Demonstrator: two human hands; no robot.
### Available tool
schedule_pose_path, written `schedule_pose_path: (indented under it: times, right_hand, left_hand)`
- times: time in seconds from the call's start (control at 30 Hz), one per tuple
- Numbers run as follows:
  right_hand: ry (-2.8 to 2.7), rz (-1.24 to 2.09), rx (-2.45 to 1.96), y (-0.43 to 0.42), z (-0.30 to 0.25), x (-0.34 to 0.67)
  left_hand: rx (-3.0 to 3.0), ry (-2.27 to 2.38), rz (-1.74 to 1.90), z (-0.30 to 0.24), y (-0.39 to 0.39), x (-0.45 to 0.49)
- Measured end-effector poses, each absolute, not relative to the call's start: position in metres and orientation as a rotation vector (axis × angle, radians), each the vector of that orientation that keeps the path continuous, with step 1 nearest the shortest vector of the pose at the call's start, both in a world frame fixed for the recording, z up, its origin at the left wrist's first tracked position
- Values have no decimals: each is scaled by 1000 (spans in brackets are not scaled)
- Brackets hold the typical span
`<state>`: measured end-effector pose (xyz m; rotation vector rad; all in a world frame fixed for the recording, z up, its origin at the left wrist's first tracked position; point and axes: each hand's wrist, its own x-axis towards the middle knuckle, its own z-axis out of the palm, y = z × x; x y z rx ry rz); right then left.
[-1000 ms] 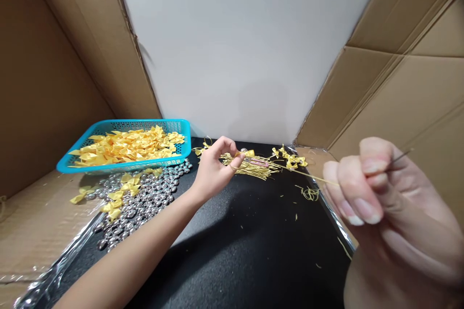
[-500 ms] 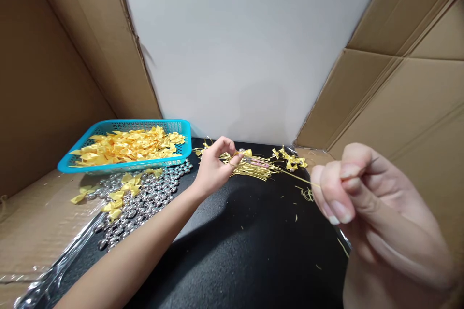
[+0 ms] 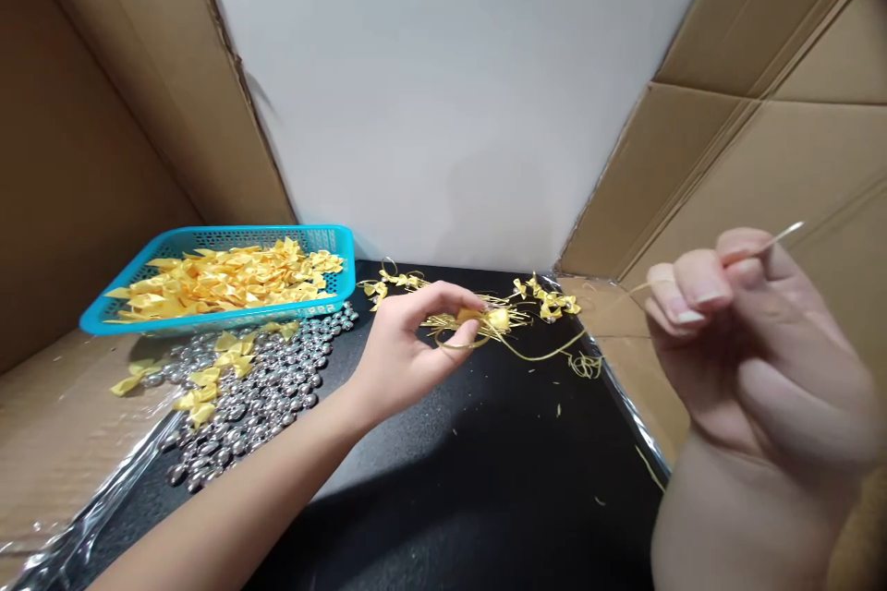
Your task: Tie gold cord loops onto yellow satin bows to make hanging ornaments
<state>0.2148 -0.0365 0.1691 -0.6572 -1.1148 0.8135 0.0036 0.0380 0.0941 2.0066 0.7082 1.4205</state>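
Note:
My left hand pinches a yellow satin ribbon bow between thumb and fingers, above a bundle of cut gold cords. A gold cord loops by the thumb and runs right from the bow toward my right hand. That hand is raised close to the camera at the right. Its thumb and index finger close on a thin metal needle, whose shiny end points up and right. Whether the cord is threaded through the needle is hidden by the fingers.
A blue basket of yellow bows stands at the left. Silver beads with loose bows lie in front of it. Beaded bows and a tangle of cord lie at the right. Cardboard walls flank the black table.
My right hand has moved right and up, away from the left, showing more of the needle. My left hand has shifted slightly down. The cord between them now hangs slacker.

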Motion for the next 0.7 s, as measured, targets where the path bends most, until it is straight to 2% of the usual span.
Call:
schedule_pose_path:
  times: [0.4, 0.7]
  right_hand:
    - [-1071, 837, -620, -51, 173, 216]
    - [-1164, 830, -670, -50, 173, 210]
  left_hand:
    - [2180, 805, 1490, 102, 21, 4]
    - [2184, 938, 1371, 91, 45, 4]
